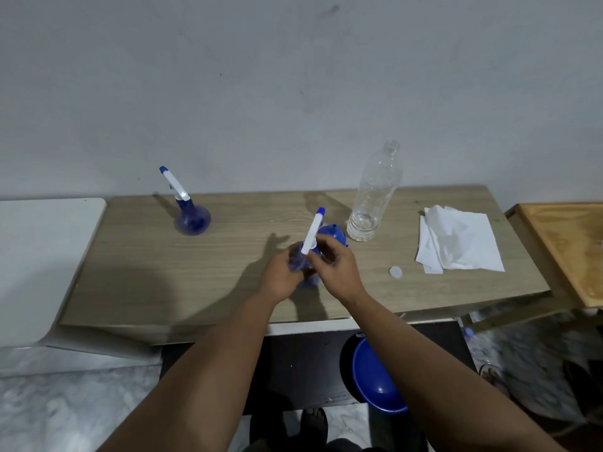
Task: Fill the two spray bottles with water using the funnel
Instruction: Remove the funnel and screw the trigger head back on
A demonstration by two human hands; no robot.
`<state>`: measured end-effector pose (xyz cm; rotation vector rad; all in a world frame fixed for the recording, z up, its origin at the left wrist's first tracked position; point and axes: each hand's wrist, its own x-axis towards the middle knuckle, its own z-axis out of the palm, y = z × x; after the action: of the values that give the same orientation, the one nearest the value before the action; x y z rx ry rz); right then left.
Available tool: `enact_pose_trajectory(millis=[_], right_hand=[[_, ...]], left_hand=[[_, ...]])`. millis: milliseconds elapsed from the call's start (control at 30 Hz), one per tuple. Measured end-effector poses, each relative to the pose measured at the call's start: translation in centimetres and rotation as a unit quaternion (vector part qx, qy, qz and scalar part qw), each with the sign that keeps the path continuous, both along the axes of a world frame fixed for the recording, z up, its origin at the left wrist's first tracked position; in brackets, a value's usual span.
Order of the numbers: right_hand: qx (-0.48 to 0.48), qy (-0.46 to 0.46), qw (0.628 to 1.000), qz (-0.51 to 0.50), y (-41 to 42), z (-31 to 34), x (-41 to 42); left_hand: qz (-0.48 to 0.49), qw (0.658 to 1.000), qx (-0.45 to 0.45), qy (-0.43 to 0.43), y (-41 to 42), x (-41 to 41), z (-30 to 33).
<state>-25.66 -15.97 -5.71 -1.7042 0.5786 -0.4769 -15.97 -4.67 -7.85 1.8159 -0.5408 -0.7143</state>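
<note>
Wood-grain table [137, 282] against the wall carries everything, and the landmark is the uncapped clear plastic bottle [372, 197] standing upright near the back edge. Just beside the bottle's base on its left sits the blue funnel [334, 234]; well to its left stands a blue spray bottle [191, 216] with a white trigger head. To the bottle's right lie crumpled white tissues [460, 244], and nearer the front edge from it, a small white cap [395, 271].

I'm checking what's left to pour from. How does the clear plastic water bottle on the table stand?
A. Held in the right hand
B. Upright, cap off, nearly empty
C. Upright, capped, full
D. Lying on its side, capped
B: the clear plastic water bottle stands upright with an open neck and looks almost empty, while a white cap lies apart on the table.
</note>
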Motion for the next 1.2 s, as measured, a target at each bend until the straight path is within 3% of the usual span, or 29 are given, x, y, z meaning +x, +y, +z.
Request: enact_pose_trajectory(millis=[167,300,433,733,1033,1200], right_hand=[[0.01,0.039,0.996,-0.074,0.8,0.3,0.9],[0.013,0.011,0.998,-0.053,1.0,-0.2,0.5],[-0.023,-0.005,1.0,-0.016,0.7,-0.3,-0.1],[0.005,0.001,0.999,-0.041,1.1,-0.9,-0.2],[-0.028,0.02,0.998,-0.06,1.4,-1.6,-0.1],[-0.016,-0.013,0.999,-0.033,1.6,-0.9,-0.5]], left_hand=[[-0.001,0.999,0.038,-0.039,0.0,0.1,-0.2],[-0.013,0.996,0.066,-0.056,0.0,0.3,-0.4],[-0.011,1.0,0.014,-0.013,0.1,0.2,-0.1],[-0.018,0.997,0.057,-0.042,0.1,0.1,0.2],[-0.012,0.999,0.029,-0.004,0.2,-0.3,0.8],[-0.008,0.999,0.035,-0.009,0.1,-0.1,0.6]])
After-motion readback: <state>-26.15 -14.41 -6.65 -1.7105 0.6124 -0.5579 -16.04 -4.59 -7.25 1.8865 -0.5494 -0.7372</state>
